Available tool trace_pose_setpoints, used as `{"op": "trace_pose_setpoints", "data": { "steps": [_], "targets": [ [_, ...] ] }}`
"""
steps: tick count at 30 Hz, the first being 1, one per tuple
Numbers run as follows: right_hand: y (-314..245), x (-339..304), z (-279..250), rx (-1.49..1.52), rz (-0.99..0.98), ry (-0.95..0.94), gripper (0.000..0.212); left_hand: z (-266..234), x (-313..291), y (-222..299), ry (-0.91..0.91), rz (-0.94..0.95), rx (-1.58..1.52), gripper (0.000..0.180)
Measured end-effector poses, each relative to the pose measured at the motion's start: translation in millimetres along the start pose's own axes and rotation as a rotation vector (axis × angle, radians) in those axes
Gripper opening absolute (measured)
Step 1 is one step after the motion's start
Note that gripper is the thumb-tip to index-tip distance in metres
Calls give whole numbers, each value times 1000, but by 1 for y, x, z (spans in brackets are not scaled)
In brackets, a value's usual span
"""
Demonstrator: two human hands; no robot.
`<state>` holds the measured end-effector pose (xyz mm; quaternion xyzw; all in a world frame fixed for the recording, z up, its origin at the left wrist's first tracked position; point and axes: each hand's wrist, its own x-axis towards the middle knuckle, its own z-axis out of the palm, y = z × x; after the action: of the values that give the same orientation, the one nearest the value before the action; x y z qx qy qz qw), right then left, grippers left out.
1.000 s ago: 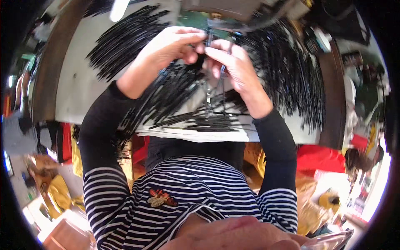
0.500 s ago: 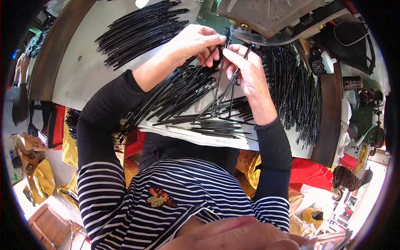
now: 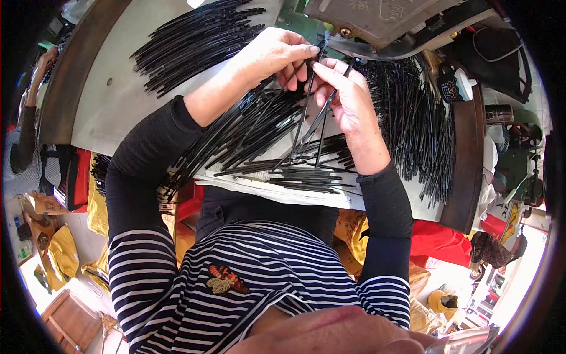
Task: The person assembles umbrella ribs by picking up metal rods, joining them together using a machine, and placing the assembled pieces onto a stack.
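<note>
My left hand (image 3: pixel 284 59) is closed in a pinch near the metal head of a machine (image 3: pixel 377 23), holding the upper end of a thin black rod. Close beside it, my right hand (image 3: pixel 348 94) is closed round several thin black rods (image 3: pixel 311 131), which slant down toward me. The two hands almost meet at the rods' upper ends, where the fingertips hide the detail. Below my left wrist, a loose pile of similar rods (image 3: pixel 247 130) covers the tabletop. More short rods (image 3: pixel 306 177) lie along the near edge.
A neat bundle of black rods (image 3: pixel 194 44) lies at the far left, and a dense heap (image 3: pixel 413 124) spreads at the right. Raised wooden edges (image 3: pixel 463 165) border the table. A dark patterned cup (image 3: pixel 454 84) stands at the right. Another person's arm (image 3: pixel 35 82) shows at the far left.
Both hands have shifted slightly up and left, and the lower ends of the held rods have swung left. At the far left, the other person's arm has moved up.
</note>
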<state>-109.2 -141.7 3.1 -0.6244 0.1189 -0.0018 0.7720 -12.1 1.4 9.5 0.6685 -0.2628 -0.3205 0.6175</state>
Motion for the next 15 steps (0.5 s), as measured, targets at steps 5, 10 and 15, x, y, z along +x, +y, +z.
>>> {"op": "trace_pose_setpoints", "data": {
  "steps": [5,10,15],
  "targets": [
    [3,2,-2,92,26,-45,16,-3,1,-5,-22,0,-32,26],
    [3,0,2,124,25,-29,16,-2,-1,-2,-2,17,-7,28],
    [-1,-7,0,200,92,-41,19,2,-4,0,-3,37,29,30]
  ]
}}
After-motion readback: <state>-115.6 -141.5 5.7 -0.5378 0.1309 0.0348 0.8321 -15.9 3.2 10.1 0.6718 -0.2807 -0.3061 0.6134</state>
